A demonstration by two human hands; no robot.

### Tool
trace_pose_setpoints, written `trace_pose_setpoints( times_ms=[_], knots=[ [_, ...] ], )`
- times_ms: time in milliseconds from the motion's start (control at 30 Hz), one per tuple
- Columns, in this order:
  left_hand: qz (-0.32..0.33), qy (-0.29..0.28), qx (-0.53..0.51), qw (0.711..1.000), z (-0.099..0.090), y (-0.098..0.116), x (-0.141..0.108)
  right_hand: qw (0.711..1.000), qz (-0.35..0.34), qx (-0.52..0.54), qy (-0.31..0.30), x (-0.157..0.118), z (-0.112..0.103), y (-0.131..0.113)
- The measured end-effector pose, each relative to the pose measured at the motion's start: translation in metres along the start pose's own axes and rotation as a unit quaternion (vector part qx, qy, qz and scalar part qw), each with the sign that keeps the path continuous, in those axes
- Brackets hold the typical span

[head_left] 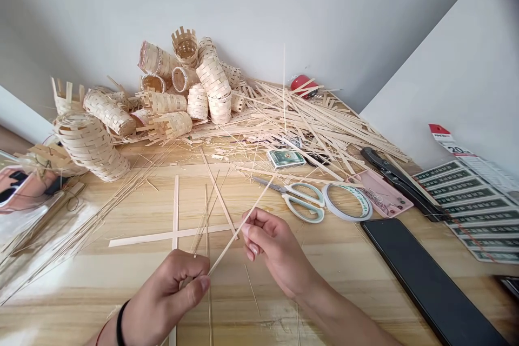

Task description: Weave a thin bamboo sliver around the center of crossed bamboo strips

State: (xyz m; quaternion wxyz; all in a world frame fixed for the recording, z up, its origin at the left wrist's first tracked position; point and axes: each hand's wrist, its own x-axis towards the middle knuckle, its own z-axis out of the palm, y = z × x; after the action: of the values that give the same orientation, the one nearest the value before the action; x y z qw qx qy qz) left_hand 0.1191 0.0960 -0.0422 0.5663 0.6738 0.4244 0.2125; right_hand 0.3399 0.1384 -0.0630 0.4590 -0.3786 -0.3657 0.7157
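A narrow pale wooden strip slants up and to the right between my hands. My left hand is closed in a fist around its lower end, thumb pressed against the bent index finger. Higher up, my right hand pinches the same strip between thumb and index finger, the other fingers curled in; its tip sticks out above them. Beneath, a flat horizontal strip crosses an upright strip on the table. Another flat strip lies diagonally, and several thin slivers lie beside it.
Woven baskets are heaped at the back left. Loose strips pile up behind. On the right are scissors, a tape roll, a pink tray, a black utility knife, a phone and a striped card.
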Motion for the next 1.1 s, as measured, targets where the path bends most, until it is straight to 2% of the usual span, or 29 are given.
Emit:
trace_pose_setpoints(
  times_ms=[433, 1100],
  knots=[
    [-0.014, -0.003, -0.081, 0.997, -0.002, -0.003, -0.003, 0.998, -0.035, 0.001, 0.055, 0.009, -0.011, -0.013],
    [-0.020, 0.007, -0.079, 0.997, -0.004, -0.002, -0.005, 0.993, -0.060, 0.012, 0.101, 0.017, -0.020, -0.023]
  ],
)
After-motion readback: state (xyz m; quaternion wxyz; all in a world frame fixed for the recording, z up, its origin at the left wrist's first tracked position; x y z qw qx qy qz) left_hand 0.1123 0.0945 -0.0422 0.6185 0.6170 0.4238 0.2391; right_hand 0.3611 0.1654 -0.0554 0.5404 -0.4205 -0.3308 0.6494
